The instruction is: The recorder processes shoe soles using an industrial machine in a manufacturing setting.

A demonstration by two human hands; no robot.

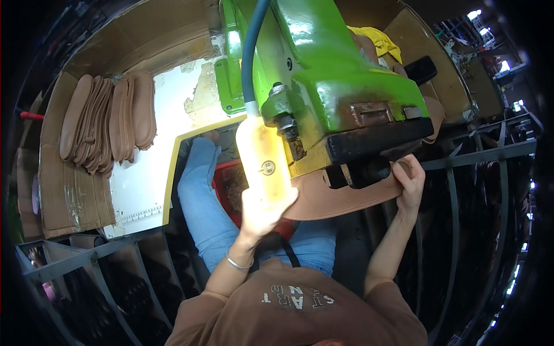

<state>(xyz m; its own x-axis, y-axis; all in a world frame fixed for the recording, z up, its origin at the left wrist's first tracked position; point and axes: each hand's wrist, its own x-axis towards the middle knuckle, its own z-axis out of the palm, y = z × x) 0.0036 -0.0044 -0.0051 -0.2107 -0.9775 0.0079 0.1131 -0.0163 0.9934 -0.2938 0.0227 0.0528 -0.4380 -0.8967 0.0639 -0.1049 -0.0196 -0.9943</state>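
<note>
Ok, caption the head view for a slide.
Both hands, left hand and right hand, hold a brown shoe sole under a green machine; more soles are stacked to the left.

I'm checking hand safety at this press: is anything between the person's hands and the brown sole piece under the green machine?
Nothing visible. The left hand and right hand both grip the brown sole piece directly at its two ends. The black head of the green machine sits over its middle, between the hands.
</note>
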